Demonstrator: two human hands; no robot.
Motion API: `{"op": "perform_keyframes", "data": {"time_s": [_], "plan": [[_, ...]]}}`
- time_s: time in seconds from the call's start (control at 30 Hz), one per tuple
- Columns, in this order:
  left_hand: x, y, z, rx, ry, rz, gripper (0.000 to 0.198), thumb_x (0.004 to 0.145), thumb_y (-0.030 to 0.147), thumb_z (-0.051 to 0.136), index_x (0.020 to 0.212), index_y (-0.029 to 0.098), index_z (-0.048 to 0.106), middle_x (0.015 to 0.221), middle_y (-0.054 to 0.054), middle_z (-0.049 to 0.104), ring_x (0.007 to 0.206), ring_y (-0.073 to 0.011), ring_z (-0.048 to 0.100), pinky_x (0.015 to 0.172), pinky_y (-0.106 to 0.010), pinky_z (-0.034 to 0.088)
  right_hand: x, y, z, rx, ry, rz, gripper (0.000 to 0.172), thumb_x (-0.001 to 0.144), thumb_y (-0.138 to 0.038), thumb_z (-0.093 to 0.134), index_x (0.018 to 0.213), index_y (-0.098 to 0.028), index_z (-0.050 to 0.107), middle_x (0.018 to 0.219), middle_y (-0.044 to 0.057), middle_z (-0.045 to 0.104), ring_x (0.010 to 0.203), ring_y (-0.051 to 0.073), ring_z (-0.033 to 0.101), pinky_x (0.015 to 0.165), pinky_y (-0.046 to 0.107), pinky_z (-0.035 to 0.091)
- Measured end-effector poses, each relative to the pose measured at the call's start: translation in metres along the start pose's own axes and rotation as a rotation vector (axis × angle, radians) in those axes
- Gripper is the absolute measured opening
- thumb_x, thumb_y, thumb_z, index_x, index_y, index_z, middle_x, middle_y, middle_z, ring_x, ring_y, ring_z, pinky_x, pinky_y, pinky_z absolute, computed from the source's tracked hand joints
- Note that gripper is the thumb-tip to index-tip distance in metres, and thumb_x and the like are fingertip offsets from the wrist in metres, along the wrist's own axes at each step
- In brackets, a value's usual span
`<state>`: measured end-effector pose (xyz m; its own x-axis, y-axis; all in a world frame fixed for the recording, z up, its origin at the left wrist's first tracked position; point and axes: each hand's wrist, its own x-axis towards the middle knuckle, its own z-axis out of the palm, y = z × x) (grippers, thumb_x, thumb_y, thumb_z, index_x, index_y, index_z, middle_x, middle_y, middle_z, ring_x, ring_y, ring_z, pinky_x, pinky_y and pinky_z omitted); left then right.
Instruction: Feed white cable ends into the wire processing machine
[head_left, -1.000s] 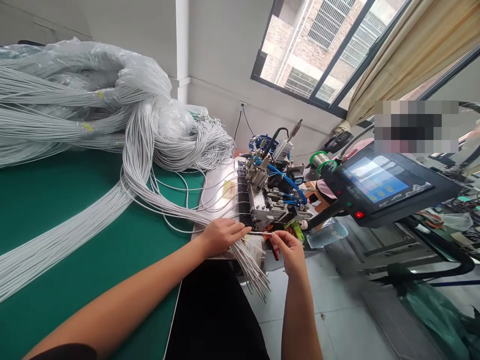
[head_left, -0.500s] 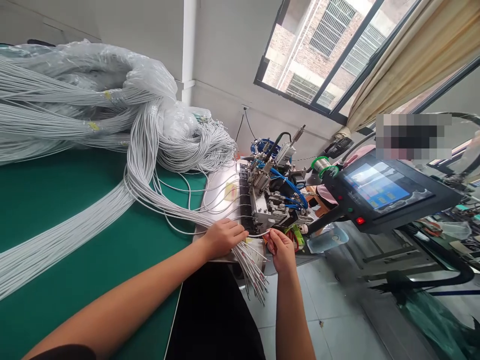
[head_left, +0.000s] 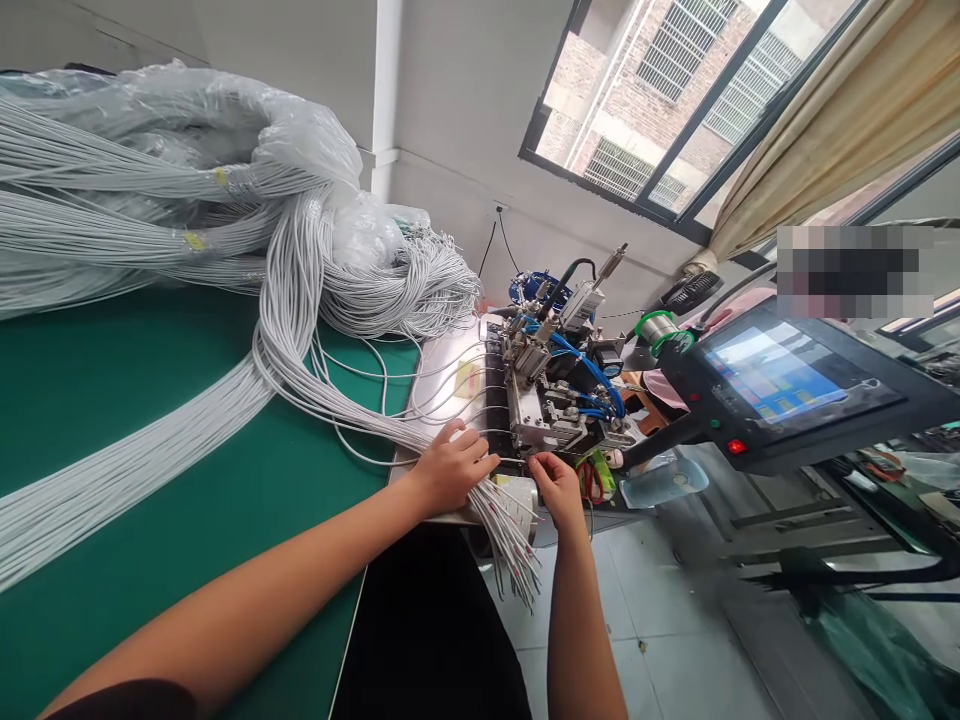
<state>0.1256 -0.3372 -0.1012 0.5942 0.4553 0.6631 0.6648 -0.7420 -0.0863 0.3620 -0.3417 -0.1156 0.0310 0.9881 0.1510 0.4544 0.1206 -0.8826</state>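
My left hand (head_left: 448,468) lies on a bundle of thin grey cables (head_left: 504,525) at the table's near edge, fingers curled over them and pinching one cable (head_left: 512,461). That cable runs across to my right hand (head_left: 555,485), which pinches its stripped end just in front of the small metal machine (head_left: 551,395) with blue tubes. The bundle's loose ends hang over the table edge below my hands.
Great hanks of grey cable (head_left: 150,210), some in clear plastic, cover the green table (head_left: 135,440) to the left. A touch-screen control panel (head_left: 780,385) on an arm stands right of the machine. A solder spool (head_left: 654,327) sits behind it. Floor tiles lie below.
My right hand has moved left and up, closer to the machine's front, carrying the cable end. My left hand has shifted slightly up on the bundle. The view has drifted a little.
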Motion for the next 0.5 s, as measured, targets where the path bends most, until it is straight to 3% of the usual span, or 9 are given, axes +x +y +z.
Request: {"op": "perform_keyframes", "data": {"time_s": [0.17,0.5], "plan": [[0.001,0.001,0.002,-0.022,-0.058,-0.043,0.024,0.074,0.010,0.054,0.093,0.020,0.064,0.080,-0.004,0.061,0.083,-0.0211,0.053,0.091,-0.042,0.029,0.007,0.006,0.003,0.102,-0.083,-0.016,0.031,0.081,-0.045,0.058,0.066,-0.019,0.051,0.061,-0.004,0.043,0.060,0.013,0.038,0.058,0.024,0.032],[0.001,-0.001,0.004,-0.074,-0.107,-0.056,0.027,0.073,0.010,0.054,0.095,0.020,0.065,0.080,-0.003,0.065,0.082,-0.0200,0.055,0.092,-0.041,0.029,0.008,0.014,0.022,0.402,-0.046,0.217,0.038,0.068,-0.053,0.062,0.063,-0.021,0.043,0.054,-0.007,0.032,0.049,0.010,0.028,0.048,0.023,0.026]]}}
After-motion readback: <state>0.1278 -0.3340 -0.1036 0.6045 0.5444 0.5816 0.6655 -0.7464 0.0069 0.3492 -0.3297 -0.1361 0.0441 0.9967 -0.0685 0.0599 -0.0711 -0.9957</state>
